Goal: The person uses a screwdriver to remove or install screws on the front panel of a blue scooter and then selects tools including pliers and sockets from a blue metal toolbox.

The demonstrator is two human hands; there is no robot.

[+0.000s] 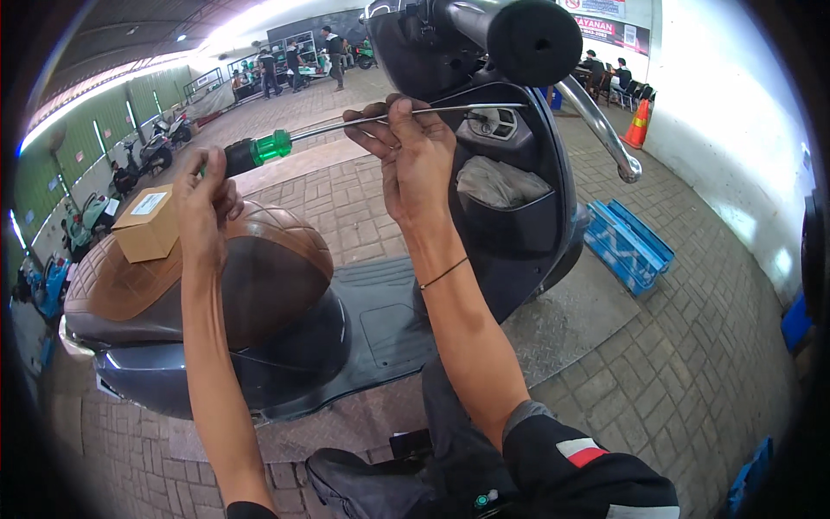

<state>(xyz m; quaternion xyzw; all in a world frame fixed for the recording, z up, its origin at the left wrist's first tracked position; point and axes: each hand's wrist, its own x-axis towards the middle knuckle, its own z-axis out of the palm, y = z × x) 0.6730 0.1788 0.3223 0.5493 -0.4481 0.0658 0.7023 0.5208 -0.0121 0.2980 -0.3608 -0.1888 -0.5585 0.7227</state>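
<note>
A long screwdriver (273,145) with a green and black handle lies almost level across the space above the scooter. Its handle end is gripped by my left hand (204,197), fingers closed round it. My right hand (419,154) pinches the metal shaft between thumb and fingers, palm turned up. The shaft runs on past that hand to the right, in front of the scooter's dark front panel (493,242). Below my hands is the scooter, with a brown and black quilted seat (268,294). A cardboard box (149,227) sits on the seat beside my left wrist.
A crumpled bag (501,182) fills the front pocket. The handlebar grip (534,43) and a metal lever (601,130) jut out at upper right. On the paving, a blue toolbox (629,246) stands beyond the scooter, with an orange cone (637,125) farther back. Several people are in the background.
</note>
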